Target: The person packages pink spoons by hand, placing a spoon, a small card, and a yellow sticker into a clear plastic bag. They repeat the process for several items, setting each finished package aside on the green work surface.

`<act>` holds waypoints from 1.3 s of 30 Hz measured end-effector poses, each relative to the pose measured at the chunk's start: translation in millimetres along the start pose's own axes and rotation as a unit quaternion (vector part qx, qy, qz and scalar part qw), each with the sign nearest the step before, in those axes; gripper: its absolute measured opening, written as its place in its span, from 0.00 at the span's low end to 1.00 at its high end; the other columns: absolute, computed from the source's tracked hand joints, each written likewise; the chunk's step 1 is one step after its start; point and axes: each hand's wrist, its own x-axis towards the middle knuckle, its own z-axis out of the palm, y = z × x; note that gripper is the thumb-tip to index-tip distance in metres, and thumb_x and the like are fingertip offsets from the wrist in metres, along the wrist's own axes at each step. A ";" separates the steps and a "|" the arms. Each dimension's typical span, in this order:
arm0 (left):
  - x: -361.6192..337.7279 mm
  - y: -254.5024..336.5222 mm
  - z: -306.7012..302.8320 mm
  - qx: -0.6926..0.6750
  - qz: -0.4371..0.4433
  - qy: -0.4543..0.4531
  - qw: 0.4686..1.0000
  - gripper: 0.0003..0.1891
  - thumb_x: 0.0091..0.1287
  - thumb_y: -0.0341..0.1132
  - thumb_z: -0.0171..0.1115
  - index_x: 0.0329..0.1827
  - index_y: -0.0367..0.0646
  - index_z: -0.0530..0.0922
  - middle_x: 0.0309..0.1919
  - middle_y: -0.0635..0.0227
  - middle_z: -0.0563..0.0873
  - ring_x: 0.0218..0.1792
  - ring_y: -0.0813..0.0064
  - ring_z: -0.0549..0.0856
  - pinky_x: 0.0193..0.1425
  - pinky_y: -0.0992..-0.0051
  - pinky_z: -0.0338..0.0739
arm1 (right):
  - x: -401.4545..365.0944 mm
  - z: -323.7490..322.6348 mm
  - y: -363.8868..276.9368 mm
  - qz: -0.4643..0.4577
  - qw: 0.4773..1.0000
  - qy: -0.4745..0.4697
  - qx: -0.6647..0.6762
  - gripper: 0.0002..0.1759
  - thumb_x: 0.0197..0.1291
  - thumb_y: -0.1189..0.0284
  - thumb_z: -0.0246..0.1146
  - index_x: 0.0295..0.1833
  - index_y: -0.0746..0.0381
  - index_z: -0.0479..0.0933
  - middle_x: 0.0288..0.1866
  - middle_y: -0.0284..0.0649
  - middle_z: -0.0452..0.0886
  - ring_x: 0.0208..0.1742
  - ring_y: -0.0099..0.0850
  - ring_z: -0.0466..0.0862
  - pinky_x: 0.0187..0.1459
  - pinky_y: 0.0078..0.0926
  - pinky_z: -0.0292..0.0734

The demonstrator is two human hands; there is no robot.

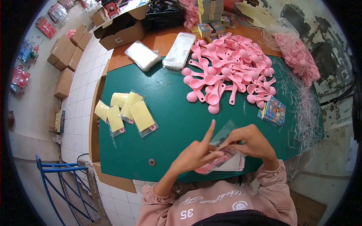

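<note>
My left hand (194, 155) has its index finger stretched up, while its thumb and other fingers close on a clear plastic bag (225, 130) near the table's front edge. The fingers of my right hand (252, 141) pinch the same bag from the other side. A pink measuring spoon (203, 168) shows at the bag's lower left, partly covered by the plastic and my left hand. Under my right hand lies a pile of clear bags (238, 162). Packed bags with yellow cards (142, 115) and pink spoon ends lie further left.
A heap of pink spoons (230, 67) fills the back right of the green table (166, 132). Printed cards (274, 111) are stacked beside it. Two stacks of clear bags (180, 51) lie at the back, near a cardboard box (122, 35). Plastic scraps (305, 113) hang along the right edge.
</note>
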 end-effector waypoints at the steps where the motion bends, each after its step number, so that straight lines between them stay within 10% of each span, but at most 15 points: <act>1: -3.8 -6.8 -5.3 0.000 0.001 0.000 1.000 0.43 0.62 0.39 0.61 0.72 0.45 0.41 0.25 0.55 0.83 0.29 0.61 0.84 0.37 0.72 0.75 | -1.4 -2.0 -1.6 0.024 0.999 0.025 0.003 0.07 0.44 0.76 0.66 0.30 0.65 0.77 0.26 0.38 0.77 0.28 0.32 0.78 0.32 0.27 0.72; 5: -23.4 -33.0 -26.6 -0.155 0.055 -0.098 0.982 0.41 0.60 0.33 0.63 0.71 0.43 0.47 0.42 0.58 0.82 0.44 0.73 0.80 0.47 0.74 0.73 | -15.3 -10.2 11.5 0.123 0.985 0.109 0.061 0.08 0.46 0.76 0.66 0.33 0.65 0.78 0.28 0.35 0.78 0.29 0.24 0.77 0.33 0.23 0.72; 15: -31.3 -36.2 -16.8 -0.223 0.043 0.071 0.971 0.29 0.62 0.25 0.58 0.66 0.43 0.58 0.43 0.57 0.82 0.44 0.75 0.81 0.48 0.77 0.76 | -9.5 0.6 12.2 0.139 0.971 0.057 0.185 0.09 0.47 0.76 0.69 0.33 0.67 0.77 0.26 0.34 0.78 0.29 0.19 0.76 0.34 0.18 0.72; 18: -27.9 -32.5 8.1 -0.048 0.039 0.296 0.953 0.29 0.66 0.29 0.54 0.68 0.44 0.54 0.48 0.53 0.79 0.47 0.66 0.81 0.49 0.73 0.77 | -4.7 10.3 2.8 0.100 0.984 0.135 0.052 0.09 0.46 0.76 0.69 0.32 0.67 0.77 0.26 0.36 0.78 0.28 0.23 0.78 0.33 0.20 0.74; 21: -32.1 -32.9 30.0 -0.338 0.039 0.171 0.925 0.29 0.70 0.32 0.46 0.70 0.45 0.44 0.49 0.53 0.78 0.49 0.65 0.80 0.50 0.71 0.77 | 0.1 28.3 -6.1 0.053 0.976 0.209 -0.040 0.12 0.47 0.74 0.68 0.37 0.65 0.77 0.36 0.41 0.79 0.36 0.32 0.80 0.39 0.26 0.75; 24: -34.2 -31.1 36.8 -0.364 -0.005 0.164 0.917 0.31 0.72 0.32 0.40 0.71 0.49 0.35 0.50 0.51 0.76 0.47 0.69 0.80 0.50 0.71 0.76 | -2.2 35.7 -5.3 -0.063 0.997 -0.035 -0.026 0.20 0.49 0.70 0.65 0.49 0.62 0.72 0.50 0.46 0.72 0.52 0.43 0.72 0.53 0.37 0.68; 36: -75.8 -56.0 44.6 -0.263 -0.066 0.140 0.952 0.29 0.72 0.34 0.40 0.72 0.46 0.40 0.53 0.53 0.74 0.49 0.71 0.78 0.55 0.74 0.70 | -18.8 84.6 -11.7 -0.051 0.988 -0.033 -0.144 0.13 0.45 0.72 0.66 0.36 0.61 0.71 0.40 0.42 0.70 0.43 0.40 0.71 0.43 0.35 0.66; 39: -83.1 -30.6 40.9 -0.485 -0.116 0.115 0.859 0.29 0.73 0.36 0.38 0.72 0.49 0.36 0.55 0.52 0.73 0.52 0.69 0.76 0.59 0.71 0.68 | -24.1 92.7 -17.8 -0.055 0.988 -0.036 -0.140 0.14 0.45 0.71 0.66 0.37 0.61 0.71 0.39 0.43 0.70 0.44 0.41 0.71 0.43 0.35 0.66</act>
